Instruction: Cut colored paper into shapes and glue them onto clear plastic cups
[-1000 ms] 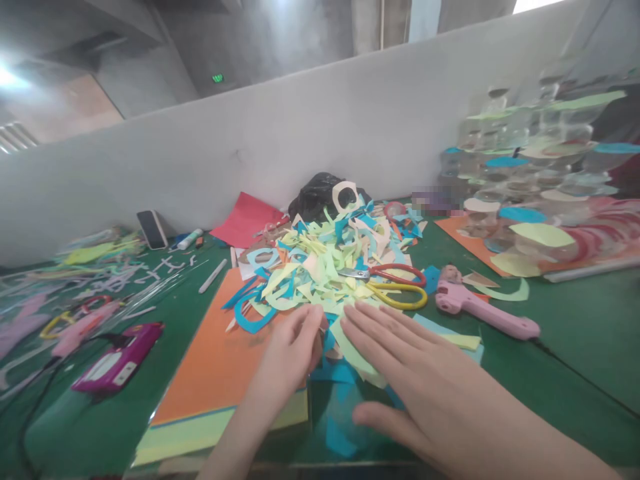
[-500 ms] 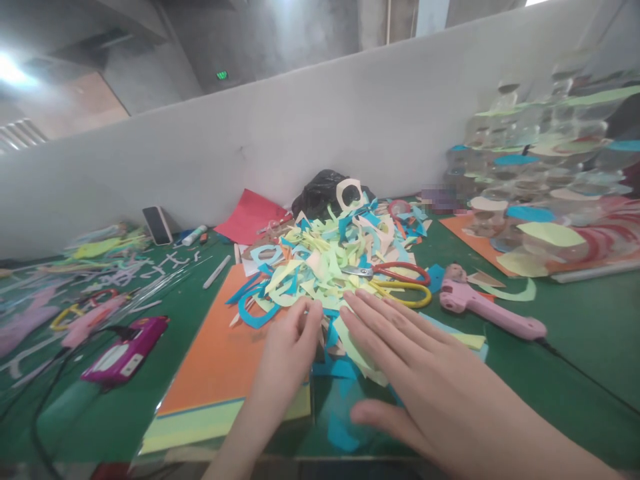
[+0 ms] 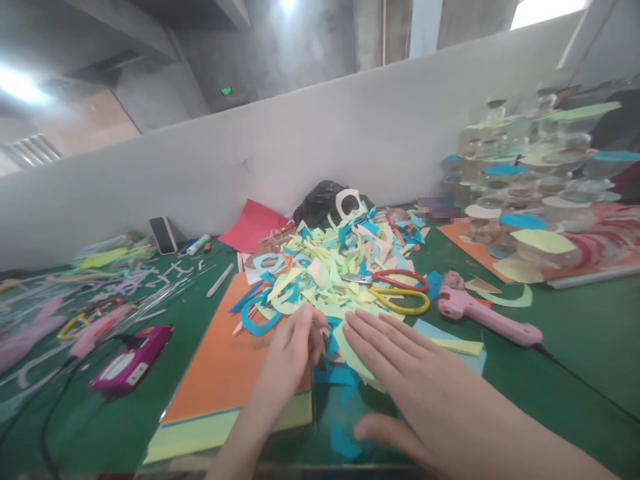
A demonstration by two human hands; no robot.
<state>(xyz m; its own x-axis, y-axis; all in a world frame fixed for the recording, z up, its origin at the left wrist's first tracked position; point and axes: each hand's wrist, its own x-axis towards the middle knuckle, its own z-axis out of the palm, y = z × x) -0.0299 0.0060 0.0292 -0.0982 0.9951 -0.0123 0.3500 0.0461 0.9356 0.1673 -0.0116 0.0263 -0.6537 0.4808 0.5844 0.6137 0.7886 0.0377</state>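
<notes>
A heap of cut paper scraps (image 3: 330,267) in green, yellow, blue and cream lies in front of me. My right hand (image 3: 410,360) rests flat at the heap's near edge, fingers stretched out and thumb apart, over a pale green paper piece (image 3: 353,350). Just left of it, my left hand (image 3: 295,343) is closed, its fingers curled in by the scraps; whatever they may hold is hidden. Scissors (image 3: 400,288) with one red and one yellow handle lie on the heap beyond my right fingers. Blue scraps (image 3: 345,440) lie on the table between my wrists.
Orange and green paper sheets (image 3: 215,373) lie left of my left hand. A pink glue gun (image 3: 487,317) with a cord is at right, a purple device (image 3: 133,360) at left. Clear bottles layered with paper pieces (image 3: 540,173) stand back right, a black bag (image 3: 320,203) behind the heap.
The view has tilted up a little, so the table sits lower in it. My left fingers have curled and turned inward slightly; my right hand stays flat in nearly the same place.
</notes>
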